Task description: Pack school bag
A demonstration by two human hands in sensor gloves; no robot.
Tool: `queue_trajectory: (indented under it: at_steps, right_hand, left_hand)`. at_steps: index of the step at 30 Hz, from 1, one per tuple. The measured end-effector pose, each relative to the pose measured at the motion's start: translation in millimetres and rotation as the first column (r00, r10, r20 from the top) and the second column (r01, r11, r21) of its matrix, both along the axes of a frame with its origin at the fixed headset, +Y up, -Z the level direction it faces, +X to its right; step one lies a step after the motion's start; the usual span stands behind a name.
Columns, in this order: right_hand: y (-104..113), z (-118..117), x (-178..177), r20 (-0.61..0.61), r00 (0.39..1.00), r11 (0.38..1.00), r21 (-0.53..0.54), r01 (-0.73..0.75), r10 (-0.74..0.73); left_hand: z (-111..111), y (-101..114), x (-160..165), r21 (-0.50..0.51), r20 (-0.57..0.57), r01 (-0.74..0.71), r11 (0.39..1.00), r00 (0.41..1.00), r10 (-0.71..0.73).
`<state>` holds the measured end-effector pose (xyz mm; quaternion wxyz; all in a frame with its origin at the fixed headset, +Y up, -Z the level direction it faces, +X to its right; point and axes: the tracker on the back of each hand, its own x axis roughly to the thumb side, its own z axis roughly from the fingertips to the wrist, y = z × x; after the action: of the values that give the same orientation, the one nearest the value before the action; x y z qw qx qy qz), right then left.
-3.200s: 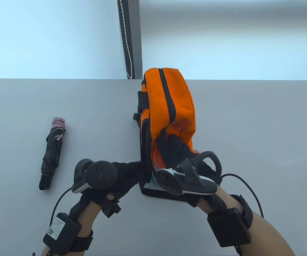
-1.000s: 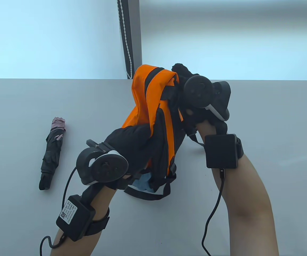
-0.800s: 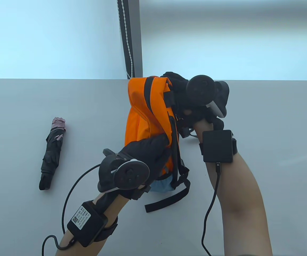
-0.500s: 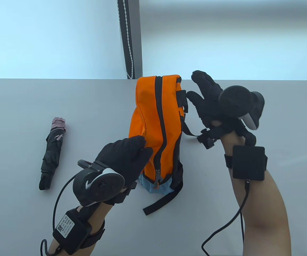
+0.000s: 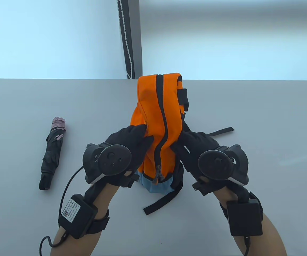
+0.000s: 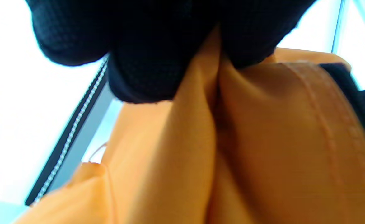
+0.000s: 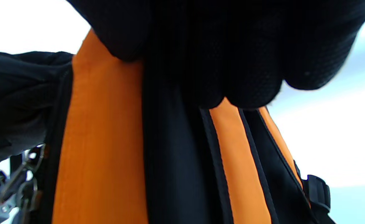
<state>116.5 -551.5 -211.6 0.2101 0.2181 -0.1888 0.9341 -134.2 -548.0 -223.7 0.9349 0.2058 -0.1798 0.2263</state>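
An orange school bag (image 5: 158,112) with black zipper trim and a light blue bottom stands upright at the table's middle, its zipper closed. My left hand (image 5: 134,144) pinches a fold of orange fabric on its left side; the left wrist view shows the fingers (image 6: 157,56) squeezing the fabric (image 6: 232,149). My right hand (image 5: 190,144) grips the bag's right side by the zipper; the right wrist view shows the fingers (image 7: 226,62) on the bag's black and orange panel (image 7: 107,140). A folded black umbrella (image 5: 52,154) with a pink tip lies far left, untouched.
The bag's black straps (image 5: 164,202) trail on the grey table (image 5: 262,120) in front and to the right of it. A dark window post with a bead cord (image 5: 128,40) rises behind the table's far edge.
The bag was turned and stood upright. My right hand let go of its top and came down to grip its right side. My left hand stayed on the left side.
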Motion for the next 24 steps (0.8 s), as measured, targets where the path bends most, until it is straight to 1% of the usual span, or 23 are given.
queue_trajectory:
  at_steps: [1,2,3,4,6,7,9,10,12,13,14,15,16,17,18,19,21,23,24]
  right_hand:
    - [0.3,-0.4,3.2,0.018,0.999,0.999,0.008,-0.047,0.047]
    - [-1.2,-0.1,7.6,0.035,0.998,0.998,0.014,-0.058,0.058]
    - [-3.4,-0.9,10.1,0.008,1.000,1.000,0.003,-0.022,0.022]
    - [-5.5,-0.2,9.6,0.001,1.000,1.000,-0.023,0.011,-0.011]
    - [-5.9,1.6,8.0,0.026,0.999,1.000,-0.014,-0.023,0.023]
    - [-5.8,1.8,7.5,0.033,0.999,0.999,-0.014,-0.032,0.033]
    - [-6.3,1.9,8.5,0.047,0.998,0.998,-0.057,-0.038,0.040]
    - [-6.5,1.6,9.5,0.050,0.998,0.997,-0.066,-0.033,0.036]
    - [-6.7,1.0,12.9,0.059,0.998,0.996,-0.081,-0.020,0.025]
    - [-6.7,0.8,13.7,0.061,0.998,0.996,-0.084,-0.022,0.027]
    - [-6.8,0.5,14.3,0.063,0.998,0.996,-0.086,-0.022,0.028]
    - [-7.0,0.2,14.6,0.068,0.997,0.995,-0.092,-0.023,0.029]
    - [-7.0,0.2,14.4,0.070,0.997,0.995,-0.093,-0.024,0.031]
    - [-7.0,0.1,13.9,0.071,0.997,0.995,-0.093,-0.025,0.032]
    - [-6.7,-0.2,11.9,0.073,0.997,0.995,-0.097,-0.027,0.034]
    - [-6.3,-0.9,10.6,0.073,0.997,0.994,-0.101,-0.028,0.035]
    - [-5.8,-3.4,8.0,0.073,0.997,0.993,-0.117,-0.026,0.035]
    - [-5.0,-6.1,5.7,0.067,0.997,0.991,-0.129,-0.032,0.041]
    - [-4.7,-7.0,4.5,0.062,0.997,0.991,-0.133,-0.029,0.037]
  left_hand:
    - [0.0,0.0,-5.1,-0.010,-0.013,-0.015,1.000,1.000,0.015]
    - [-0.5,-1.3,-11.8,-0.035,0.000,-0.060,0.998,0.998,0.060]
    - [-1.0,-3.6,-14.2,-0.077,0.022,-0.103,0.992,0.994,0.105]
    - [0.3,-4.8,-14.2,-0.087,0.021,-0.110,0.990,0.993,0.112]
    - [3.3,-4.1,-12.7,-0.042,-0.004,-0.073,0.996,0.997,0.073]
    - [4.3,-3.2,-12.5,-0.038,-0.010,-0.060,0.997,0.998,0.059]
    - [6.2,0.0,-16.6,-0.076,0.012,-0.013,0.997,1.000,0.014]
    - [6.1,0.8,-19.8,-0.079,0.029,-0.004,0.997,1.000,0.006]
    - [3.8,2.0,-33.6,-0.143,0.049,0.048,0.989,0.998,-0.042]
    - [2.6,1.5,-41.6,-0.164,0.021,0.065,0.984,0.998,-0.062]
    - [2.1,1.0,-47.7,-0.172,-0.032,0.079,0.982,0.996,-0.086]
    - [2.0,0.6,-58.8,-0.135,-0.167,0.126,0.983,0.975,-0.147]
    - [-0.1,-0.2,-67.2,-0.107,-0.237,0.160,0.981,0.954,-0.181]
    - [-3.4,-2.0,-75.3,-0.132,-0.274,0.184,0.974,0.938,-0.214]
    - [-8.2,-9.1,-89.4,-0.228,-0.338,0.177,0.957,0.908,-0.248]
    - [-11.8,-14.6,-97.4,-0.259,-0.371,0.171,0.950,0.891,-0.262]
    - [-21.2,-31.3,-115.6,-0.356,-0.419,0.196,0.914,0.840,-0.344]
    - [-29.2,-52.9,-136.9,-0.453,-0.452,0.263,0.852,0.756,-0.474]
    - [-31.4,-64.4,-146.9,-0.508,-0.462,0.269,0.818,0.716,-0.523]
